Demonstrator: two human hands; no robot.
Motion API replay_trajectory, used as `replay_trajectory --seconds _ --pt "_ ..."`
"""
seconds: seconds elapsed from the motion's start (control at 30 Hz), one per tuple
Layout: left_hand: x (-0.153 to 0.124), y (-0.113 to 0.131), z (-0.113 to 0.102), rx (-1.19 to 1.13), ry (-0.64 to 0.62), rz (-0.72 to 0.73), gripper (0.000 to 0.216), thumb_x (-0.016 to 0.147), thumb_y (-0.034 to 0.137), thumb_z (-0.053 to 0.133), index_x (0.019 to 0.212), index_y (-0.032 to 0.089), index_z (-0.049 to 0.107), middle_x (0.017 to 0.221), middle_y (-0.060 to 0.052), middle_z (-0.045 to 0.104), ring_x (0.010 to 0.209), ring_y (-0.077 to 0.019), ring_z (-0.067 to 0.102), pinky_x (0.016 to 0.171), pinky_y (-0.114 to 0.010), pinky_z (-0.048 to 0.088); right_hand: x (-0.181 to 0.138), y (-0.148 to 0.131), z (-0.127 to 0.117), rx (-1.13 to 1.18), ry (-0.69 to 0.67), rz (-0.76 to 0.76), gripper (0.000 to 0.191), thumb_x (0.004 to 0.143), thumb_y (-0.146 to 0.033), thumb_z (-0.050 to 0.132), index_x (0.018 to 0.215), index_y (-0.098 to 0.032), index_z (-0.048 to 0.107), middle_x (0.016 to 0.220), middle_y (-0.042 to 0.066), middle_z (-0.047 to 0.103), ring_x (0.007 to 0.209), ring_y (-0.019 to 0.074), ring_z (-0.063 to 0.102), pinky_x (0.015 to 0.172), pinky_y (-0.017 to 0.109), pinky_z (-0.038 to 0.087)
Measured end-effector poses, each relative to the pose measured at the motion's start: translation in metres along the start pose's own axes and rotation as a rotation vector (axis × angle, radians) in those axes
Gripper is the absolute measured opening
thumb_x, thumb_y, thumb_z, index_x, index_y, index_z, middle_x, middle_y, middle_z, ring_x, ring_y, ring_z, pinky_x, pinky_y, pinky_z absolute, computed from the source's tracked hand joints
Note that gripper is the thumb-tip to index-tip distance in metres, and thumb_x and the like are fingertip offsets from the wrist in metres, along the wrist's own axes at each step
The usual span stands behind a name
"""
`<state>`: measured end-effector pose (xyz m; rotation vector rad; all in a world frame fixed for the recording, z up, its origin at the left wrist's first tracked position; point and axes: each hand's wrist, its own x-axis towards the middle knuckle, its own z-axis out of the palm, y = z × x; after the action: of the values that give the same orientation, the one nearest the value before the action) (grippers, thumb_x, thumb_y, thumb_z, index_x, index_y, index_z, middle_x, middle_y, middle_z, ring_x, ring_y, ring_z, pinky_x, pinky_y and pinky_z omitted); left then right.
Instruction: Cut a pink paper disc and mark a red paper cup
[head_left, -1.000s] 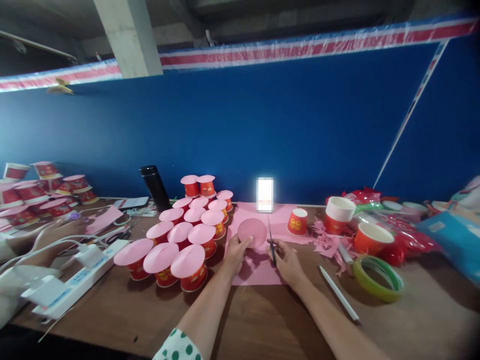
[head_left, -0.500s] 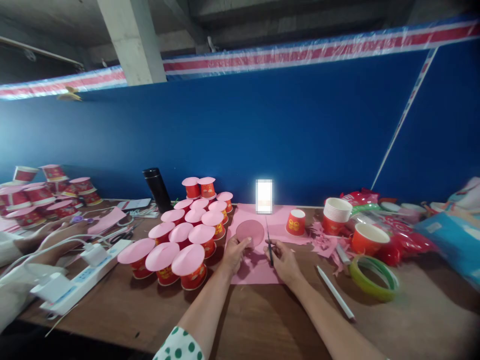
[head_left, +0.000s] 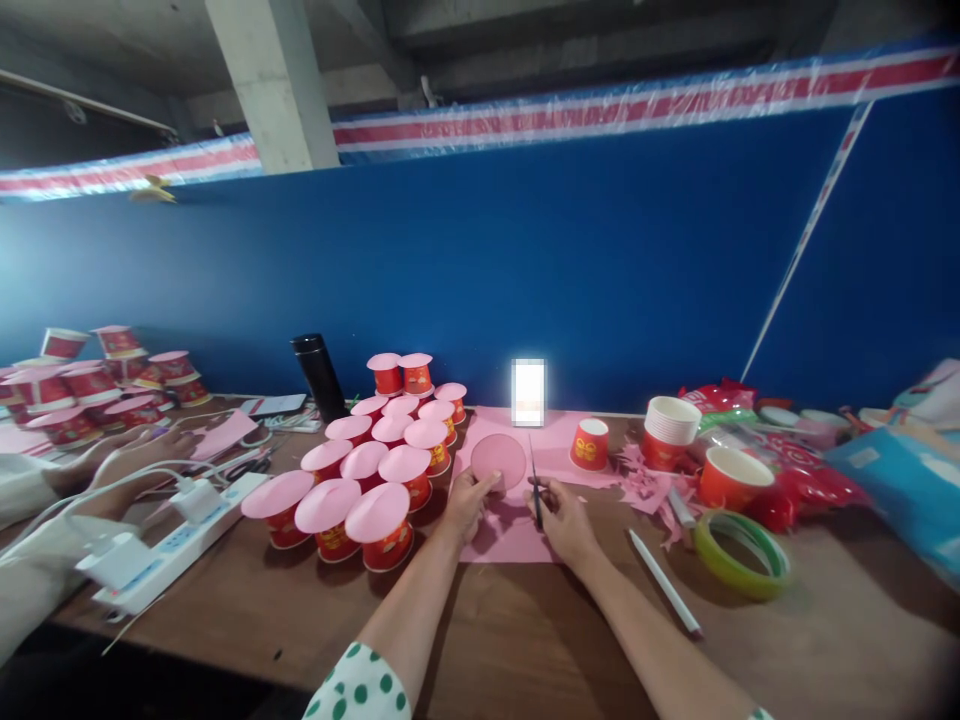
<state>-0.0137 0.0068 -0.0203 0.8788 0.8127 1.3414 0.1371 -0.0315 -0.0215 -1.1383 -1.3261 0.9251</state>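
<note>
My left hand [head_left: 466, 502] pinches a round pink paper disc [head_left: 499, 461] by its lower edge and holds it upright over a pink paper sheet [head_left: 507, 527]. My right hand [head_left: 564, 518] grips a pair of scissors [head_left: 533, 474] with the blades pointing up beside the disc. Just left stands a cluster of several upturned red paper cups [head_left: 375, 490] topped with pink discs. One open red cup [head_left: 589, 443] sits behind the scissors on the pink sheet.
A white pen [head_left: 663, 582], green tape roll [head_left: 740, 553], stacked cups [head_left: 669, 431] and pink scraps [head_left: 645, 480] lie right. A black flask [head_left: 318, 376] and lit phone [head_left: 528, 391] stand at the blue wall. A power strip [head_left: 169, 540] and another person's hands [head_left: 135, 462] are left.
The view has drifted slightly; my hands, the disc and the scissors keep almost the same pose. The other person's hands at the left have shifted a little.
</note>
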Motion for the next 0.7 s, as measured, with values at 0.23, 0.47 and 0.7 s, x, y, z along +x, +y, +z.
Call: replay_trajectory --seconds 0.23,0.47,0.7 --pt "0.002 -0.003 -0.001 0.000 -0.013 -0.011 0.041 0.053 0.037 0.082 0.080 0.011 0.065 0.063 -0.002 0.064 0.052 -0.0095 0.055 0.053 -0.022 0.044 0.001 0.006 -0.001 -0.024 -0.001 -0.038 0.042 0.074 -0.048 0.062 0.099 -0.014 0.062 0.059 0.001 0.059 0.050 0.0130 0.051 0.044 0.023 0.040" --pt "0.003 -0.003 -0.001 -0.007 -0.025 -0.023 0.042 0.055 0.039 0.081 0.080 0.011 0.063 0.062 -0.002 0.063 0.052 -0.0097 0.054 0.052 -0.022 0.042 0.003 0.014 -0.001 -0.042 0.012 -0.079 0.042 0.075 -0.048 0.062 0.099 -0.015 0.064 0.058 0.000 0.059 0.050 0.0135 0.052 0.045 0.023 0.042" --pt "0.007 -0.008 -0.003 -0.004 -0.021 -0.011 0.042 0.055 0.039 0.081 0.079 0.011 0.063 0.063 -0.002 0.062 0.052 -0.0091 0.053 0.051 -0.022 0.042 0.002 0.009 -0.001 -0.038 -0.010 -0.042 0.043 0.075 -0.048 0.061 0.102 -0.014 0.062 0.055 -0.001 0.055 0.047 0.0123 0.048 0.043 0.023 0.040"
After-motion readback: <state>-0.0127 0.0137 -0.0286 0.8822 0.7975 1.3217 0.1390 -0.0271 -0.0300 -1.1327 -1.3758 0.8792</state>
